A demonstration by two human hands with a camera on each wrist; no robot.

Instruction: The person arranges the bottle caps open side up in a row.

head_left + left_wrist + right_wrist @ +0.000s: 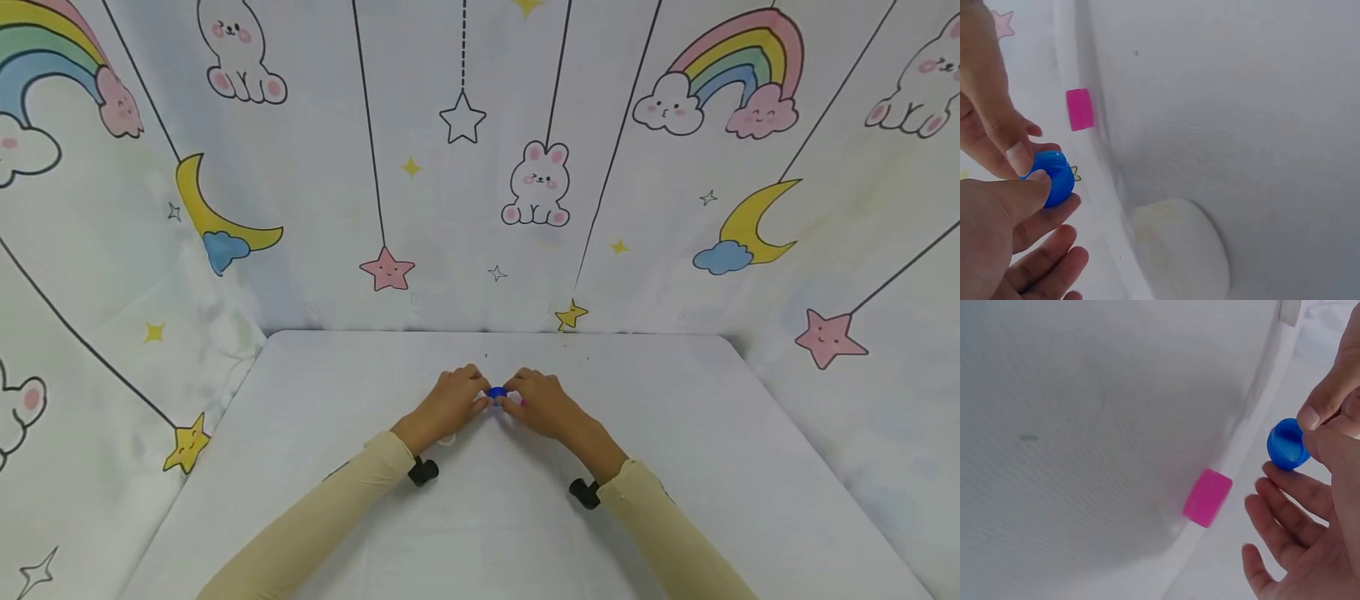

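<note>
A small blue hollow round piece, like a little cup or cap (pixel 497 392), is between both hands above the middle of the white table. My left hand (pixel 452 402) pinches it, thumb over its rim and a finger below in the left wrist view (pixel 1055 190). From the other side my right hand (pixel 546 403) pinches it too; in the right wrist view its other fingers (pixel 1285 519) are spread. Near the right hand lies a small pink piece (pixel 1208 497), its ridged side showing in the left wrist view (pixel 1079 109).
A white rounded object (pixel 1182 250) sits on the table (pixel 480 517) close to the left wrist, mostly hidden by the arm in the head view. Printed cloth walls (pixel 315 167) border the table at the back and both sides.
</note>
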